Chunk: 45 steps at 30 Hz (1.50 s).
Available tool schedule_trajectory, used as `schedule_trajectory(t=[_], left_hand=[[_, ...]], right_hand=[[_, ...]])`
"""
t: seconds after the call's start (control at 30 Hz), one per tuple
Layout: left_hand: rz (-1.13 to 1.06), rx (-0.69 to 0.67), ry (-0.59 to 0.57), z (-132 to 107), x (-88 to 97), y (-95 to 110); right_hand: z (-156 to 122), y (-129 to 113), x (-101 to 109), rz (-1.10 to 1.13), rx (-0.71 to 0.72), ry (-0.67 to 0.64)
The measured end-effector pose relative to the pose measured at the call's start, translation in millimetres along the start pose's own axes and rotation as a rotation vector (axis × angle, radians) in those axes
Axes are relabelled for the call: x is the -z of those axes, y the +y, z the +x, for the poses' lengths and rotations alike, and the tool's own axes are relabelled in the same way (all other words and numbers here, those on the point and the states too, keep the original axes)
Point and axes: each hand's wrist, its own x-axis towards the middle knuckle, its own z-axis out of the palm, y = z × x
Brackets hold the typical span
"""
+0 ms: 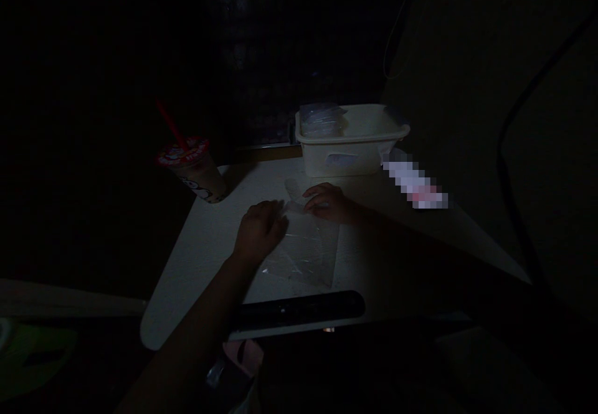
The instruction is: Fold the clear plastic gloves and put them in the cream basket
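Observation:
A clear plastic bag [306, 249] lies flat on the white table [200, 258] in dim light. My left hand [259, 227] rests knuckles-up on the bag's upper left edge, fingers curled down onto it. My right hand [327, 202] presses on the bag's top edge, fingers bent against the plastic. The two hands sit close together at the bag's far end. Whether either hand pinches the plastic is too dark to see.
A white plastic basket [369, 149] holding stacked clear bags [322, 120] stands at the table's far side. A sealed drink cup [194, 171] with a red straw stands far left. A long black bar [299, 310] lies along the near edge. Surroundings are dark.

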Motion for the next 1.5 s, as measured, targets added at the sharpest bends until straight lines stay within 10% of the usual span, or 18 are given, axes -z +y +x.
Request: schedule_trajectory(t=[0.33, 0.77, 1.13, 1.5], left_hand=[[0.217, -0.091, -0.189, -4, -5.6, 6], [0.139, -0.082, -0.164, -4, 0.1, 1], [0.227, -0.211, -0.200, -7, -10.7, 2], [0.229, -0.201, -0.181, -7, -13.5, 3]], right_hand=[[1, -2, 0, -0.087, -0.041, -0.001], [-5, 1, 0, -0.147, 0.017, -0.043], [-17, -62, -12, -0.407, 0.036, -0.143], [-30, -42, -4, -0.539, -0.050, -0.129]])
